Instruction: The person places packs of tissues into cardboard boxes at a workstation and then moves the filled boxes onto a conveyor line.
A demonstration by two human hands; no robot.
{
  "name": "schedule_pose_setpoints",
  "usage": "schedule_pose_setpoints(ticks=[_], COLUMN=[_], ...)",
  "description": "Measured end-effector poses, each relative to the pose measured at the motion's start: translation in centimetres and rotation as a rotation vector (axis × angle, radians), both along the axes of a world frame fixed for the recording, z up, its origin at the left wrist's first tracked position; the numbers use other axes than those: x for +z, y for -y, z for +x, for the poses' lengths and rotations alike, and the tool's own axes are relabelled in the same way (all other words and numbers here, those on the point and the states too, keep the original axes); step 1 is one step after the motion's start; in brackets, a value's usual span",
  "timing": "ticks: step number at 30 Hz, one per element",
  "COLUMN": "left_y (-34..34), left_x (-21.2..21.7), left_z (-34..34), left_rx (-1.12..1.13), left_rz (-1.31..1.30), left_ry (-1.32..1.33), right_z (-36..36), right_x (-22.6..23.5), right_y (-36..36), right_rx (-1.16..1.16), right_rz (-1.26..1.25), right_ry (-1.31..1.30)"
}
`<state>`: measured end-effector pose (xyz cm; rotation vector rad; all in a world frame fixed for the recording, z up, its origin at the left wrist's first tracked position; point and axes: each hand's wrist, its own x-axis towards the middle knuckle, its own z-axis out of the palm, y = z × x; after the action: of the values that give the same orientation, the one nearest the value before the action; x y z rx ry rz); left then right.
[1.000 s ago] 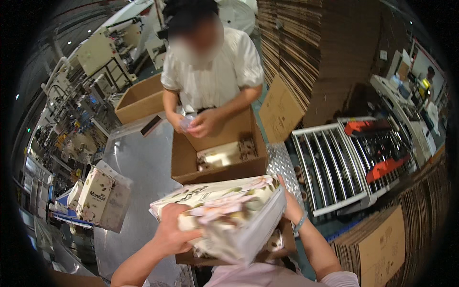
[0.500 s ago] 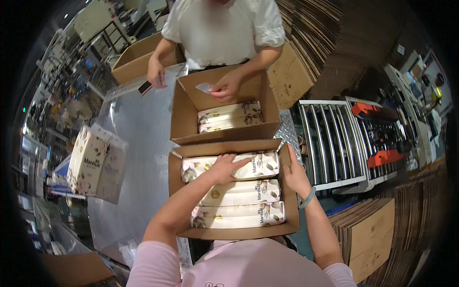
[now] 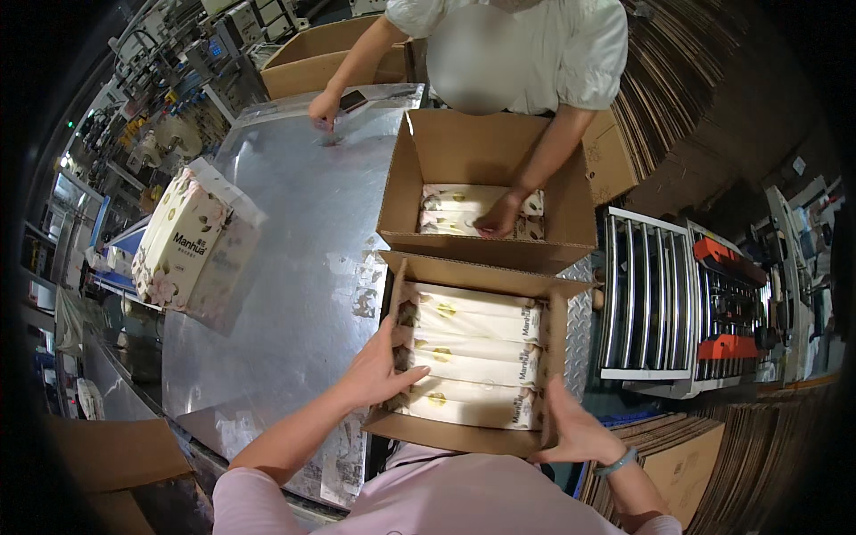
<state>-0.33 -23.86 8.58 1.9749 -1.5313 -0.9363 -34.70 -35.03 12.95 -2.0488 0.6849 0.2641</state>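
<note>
In front of me an open cardboard box [image 3: 464, 433] holds cream tissue packs [image 3: 473, 358] with floral prints, lying side by side in rows. My left hand [image 3: 379, 367] grips the box's left wall, its thumb reaching inside over the packs. At the near right corner, my right hand [image 3: 571, 423] is around the right wall, with some fingers hidden. A second open box [image 3: 486, 143] touches the far side of mine and has similar packs in its bottom. Into it reaches a co-worker's hand [image 3: 502, 214].
A shiny metal table [image 3: 294, 223] spreads to the left, with a large wrapped tissue bundle [image 3: 187, 241] at its left edge. A roller conveyor [image 3: 646, 299] stands to the right. Stacked flat cartons [image 3: 682, 459] lie near right; another open box [image 3: 334, 71] stands far left.
My left hand has left the top of the packs for the box's left wall. My right hand has slid nearer along the right wall. The co-worker's hand has lowered into the far box.
</note>
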Motion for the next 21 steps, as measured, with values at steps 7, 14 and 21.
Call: schedule_pose_setpoints(ticks=[7,14,21], left_y=[3.7,11.7,4.7], left_x=[-5.2,-0.2,-4.3], left_z=[-0.8,1.1,-3.0], left_rx=[-0.576,-0.358,-0.267], left_rz=[0.301,-0.455,-0.482], left_ry=[0.456,0.214,0.393], right_z=[3.1,5.1,1.5], right_x=[-8.5,-13.7,-17.6], right_y=[1.8,3.4,2.1], right_rx=[0.373,-0.197,-1.343], right_rz=[0.028,-0.863,-0.606], right_ry=[0.046,-0.049,0.356])
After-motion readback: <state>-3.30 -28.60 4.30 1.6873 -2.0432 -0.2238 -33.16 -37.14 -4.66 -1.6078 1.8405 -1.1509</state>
